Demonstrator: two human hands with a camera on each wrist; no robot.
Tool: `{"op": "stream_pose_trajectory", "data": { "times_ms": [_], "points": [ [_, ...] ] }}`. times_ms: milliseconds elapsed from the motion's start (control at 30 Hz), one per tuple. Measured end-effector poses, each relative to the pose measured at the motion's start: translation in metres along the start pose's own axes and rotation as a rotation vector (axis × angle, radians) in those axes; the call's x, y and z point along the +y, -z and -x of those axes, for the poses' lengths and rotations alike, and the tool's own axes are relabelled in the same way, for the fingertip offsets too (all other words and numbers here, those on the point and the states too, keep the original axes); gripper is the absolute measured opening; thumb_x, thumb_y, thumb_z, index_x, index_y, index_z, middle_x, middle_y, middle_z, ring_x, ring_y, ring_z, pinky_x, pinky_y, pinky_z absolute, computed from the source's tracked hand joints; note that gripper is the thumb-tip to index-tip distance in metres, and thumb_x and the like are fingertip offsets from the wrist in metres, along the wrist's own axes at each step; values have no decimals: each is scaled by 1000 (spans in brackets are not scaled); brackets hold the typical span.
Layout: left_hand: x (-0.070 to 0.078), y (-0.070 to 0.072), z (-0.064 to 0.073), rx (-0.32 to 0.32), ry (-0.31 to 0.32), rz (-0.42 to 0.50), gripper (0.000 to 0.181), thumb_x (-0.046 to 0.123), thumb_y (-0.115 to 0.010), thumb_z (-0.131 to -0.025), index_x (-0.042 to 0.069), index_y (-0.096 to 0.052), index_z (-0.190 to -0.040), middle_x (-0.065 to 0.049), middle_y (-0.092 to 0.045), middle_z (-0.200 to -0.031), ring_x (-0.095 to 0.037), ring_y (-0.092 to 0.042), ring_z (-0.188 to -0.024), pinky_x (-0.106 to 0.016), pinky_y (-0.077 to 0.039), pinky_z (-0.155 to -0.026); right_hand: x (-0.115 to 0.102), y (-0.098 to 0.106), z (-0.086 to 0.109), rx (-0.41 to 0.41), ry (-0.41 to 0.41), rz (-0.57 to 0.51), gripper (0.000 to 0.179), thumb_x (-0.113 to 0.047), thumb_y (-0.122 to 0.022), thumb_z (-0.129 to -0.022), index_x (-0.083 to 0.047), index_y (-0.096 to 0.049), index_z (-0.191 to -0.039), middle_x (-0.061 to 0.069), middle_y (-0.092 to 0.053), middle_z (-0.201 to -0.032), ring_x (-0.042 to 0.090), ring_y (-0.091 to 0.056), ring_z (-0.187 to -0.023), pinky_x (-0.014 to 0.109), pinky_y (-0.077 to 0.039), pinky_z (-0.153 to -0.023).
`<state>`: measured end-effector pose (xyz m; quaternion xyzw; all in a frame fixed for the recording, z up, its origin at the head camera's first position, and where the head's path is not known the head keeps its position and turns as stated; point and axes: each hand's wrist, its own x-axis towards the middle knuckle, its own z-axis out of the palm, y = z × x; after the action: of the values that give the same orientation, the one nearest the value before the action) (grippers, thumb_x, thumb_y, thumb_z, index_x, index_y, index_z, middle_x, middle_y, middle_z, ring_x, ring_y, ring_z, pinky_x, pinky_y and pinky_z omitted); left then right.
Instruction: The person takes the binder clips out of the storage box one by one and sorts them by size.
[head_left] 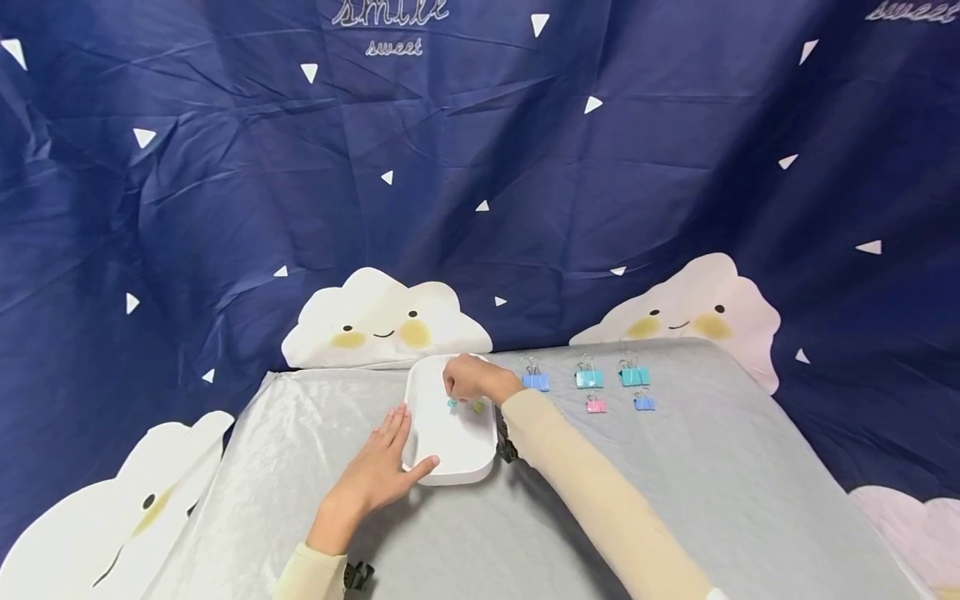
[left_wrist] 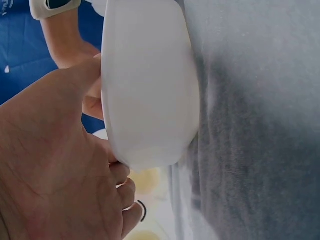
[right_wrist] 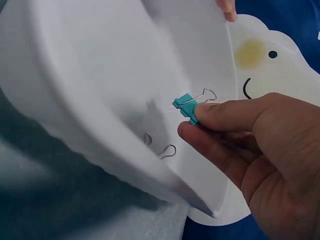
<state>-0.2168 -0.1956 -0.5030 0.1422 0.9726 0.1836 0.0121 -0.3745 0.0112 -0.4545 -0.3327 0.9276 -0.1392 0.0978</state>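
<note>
A white tray (head_left: 450, 450) with raised walls and rounded corners sits on the grey cloth. My right hand (head_left: 472, 379) is over the tray's far part and pinches a small teal binder clip (right_wrist: 187, 106) between thumb and forefinger. Inside the tray lies a yellow-green clip (head_left: 477, 407); in the right wrist view only its wire handles (right_wrist: 169, 151) show above the wall. My left hand (head_left: 382, 467) rests on the tray's left and near rim with fingers extended and thumb spread. The left wrist view shows that hand against the tray's outer wall (left_wrist: 150, 85).
Right of the tray stand a blue binder clip (head_left: 536, 381), two large teal clips (head_left: 589, 378) (head_left: 634, 376), a small pink clip (head_left: 596, 405) and a small blue clip (head_left: 643, 402). A navy curtain (head_left: 480, 167) with printed clouds hangs behind the cloth-covered table (head_left: 675, 500).
</note>
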Motion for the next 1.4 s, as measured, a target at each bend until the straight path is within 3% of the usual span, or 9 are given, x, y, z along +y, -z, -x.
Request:
{"op": "stream_pose_trajectory", "data": {
  "times_ms": [200, 433, 833, 1200, 1400],
  "points": [
    [-1, -1, 3, 15, -2, -14, 102, 68, -54, -102, -4, -24, -167, -19, -18, -178, -37, -17, -166, -58, -23, -135, 8, 3, 6, 49, 75, -50, 23, 4, -70, -90, -11, -74, -73, -7, -60, -63, 7, -51, -59, 18, -41, -60],
    [-1, -2, 3, 34, -12, -18, 101, 68, -54, -102, -5, -26, -166, -20, -19, -177, -38, -19, -166, -59, -24, -134, 15, 11, 17, 95, 126, -83, 18, -2, -73, -92, -14, -78, -80, -7, -68, -75, 5, -56, -68, 18, -48, -67],
    [-1, -2, 0, 20, -3, -18, 102, 68, -54, -102, -5, -22, -167, -18, -15, -179, -37, -16, -166, -58, -22, -135, 31, 23, 49, 180, 112, -154, 8, -12, -76, -95, -17, -80, -90, -5, -76, -87, 6, -63, -75, 24, -56, -74],
    [-1, -3, 0, 34, -7, -6, 103, 69, -54, -102, -5, -24, -166, -19, -17, -178, -38, -17, -166, -57, -22, -135, 48, 30, 84, 257, 115, -247, 8, -9, -74, -96, -14, -81, -93, -3, -78, -91, 4, -67, -78, 22, -59, -74],
    [2, -2, 2, 54, -18, 4, 100, 66, -57, -102, -7, -28, -165, -21, -21, -177, -40, -20, -165, -59, -24, -134, 57, 32, 104, 288, 122, -247, 7, -7, -75, -95, -11, -80, -92, -4, -77, -86, 4, -66, -75, 23, -59, -72]
  ]
}}
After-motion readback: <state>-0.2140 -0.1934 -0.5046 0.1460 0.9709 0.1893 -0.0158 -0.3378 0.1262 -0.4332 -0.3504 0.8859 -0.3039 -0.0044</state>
